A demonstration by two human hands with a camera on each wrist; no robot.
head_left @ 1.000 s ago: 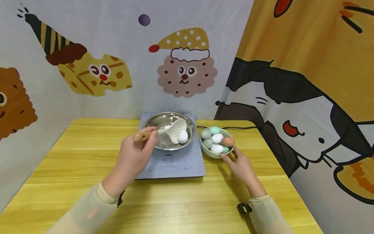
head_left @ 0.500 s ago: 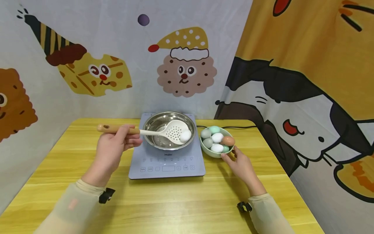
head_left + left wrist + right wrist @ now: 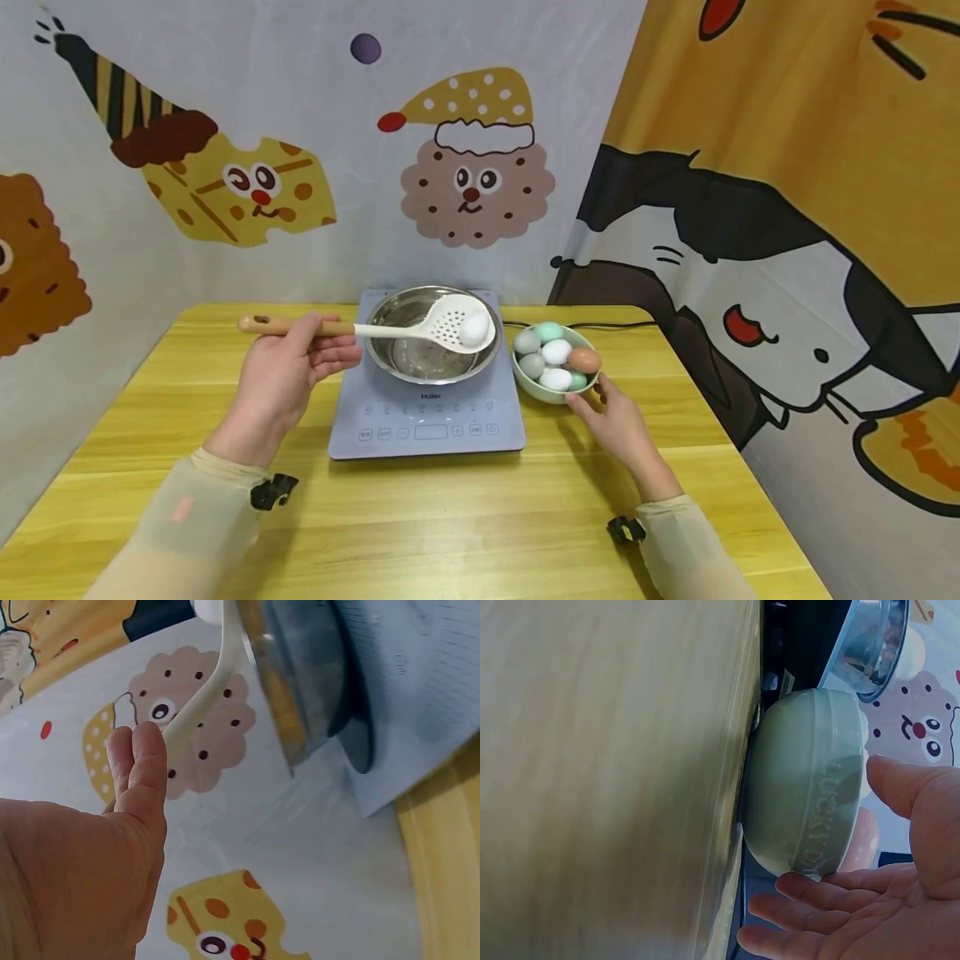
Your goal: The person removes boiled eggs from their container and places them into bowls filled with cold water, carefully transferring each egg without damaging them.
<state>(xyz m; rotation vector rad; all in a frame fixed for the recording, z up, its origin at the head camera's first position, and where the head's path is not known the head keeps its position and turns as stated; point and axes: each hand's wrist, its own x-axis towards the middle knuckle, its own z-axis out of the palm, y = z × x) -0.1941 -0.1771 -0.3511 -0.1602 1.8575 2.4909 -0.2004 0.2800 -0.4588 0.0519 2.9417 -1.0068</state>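
My left hand [image 3: 281, 375] grips the wooden handle of a white slotted spoon [image 3: 446, 323], held nearly level. In its perforated bowl lies a white egg [image 3: 474, 329], over the right side of a shiny steel pot [image 3: 397, 363]. The spoon's pale shaft [image 3: 201, 709] runs up from the fingers in the left wrist view. My right hand [image 3: 618, 423] rests against the near right side of a pale green bowl [image 3: 543, 393]. Its fingers are extended by the bowl's wall [image 3: 795, 787], the thumb near the rim. Several white, grey, green and brown eggs [image 3: 557, 352] fill that bowl.
Under the pot is a flat lilac induction cooker [image 3: 427, 446] with its touch panel toward me. A black cord [image 3: 615, 325] runs along the back of the wooden table [image 3: 435, 525]. A cartoon-printed cloth [image 3: 300, 275] hangs right behind the table.
My left hand has shifted left, from near the handle's front end to farther back. The spoon has swung more level and lifted a little with the egg. My right hand stays at the bowl.
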